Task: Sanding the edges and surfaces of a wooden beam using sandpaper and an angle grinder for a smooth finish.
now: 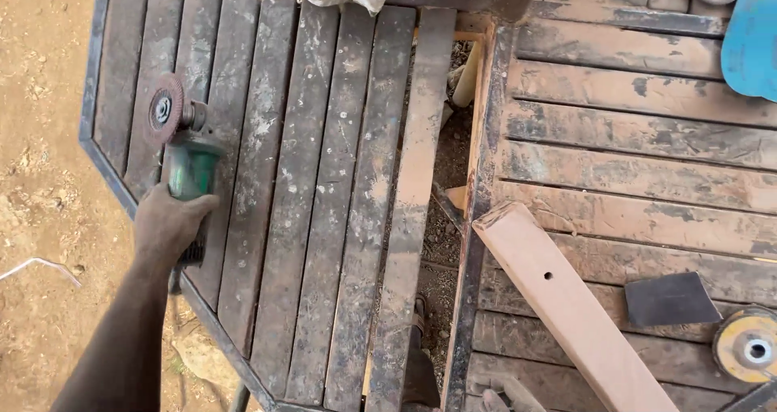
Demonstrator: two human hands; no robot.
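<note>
While wrapped around the green angle grinder point(188, 165) body, left hand point(168, 224) grips it closed | grinder lies on slatted metal table point(324, 218), left edge, disc point(164, 109) up-frame | wooden beam point(566, 307) well apart, right | right hand out of frame

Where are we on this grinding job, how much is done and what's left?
Done: hard to tell; the slatted metal table looks rusty and speckled throughout. In hand: the left hand grips the green grinder, its disc over the left slats. Untouched: the wooden post, dark pad and yellow disc. No right hand visible.
</note>
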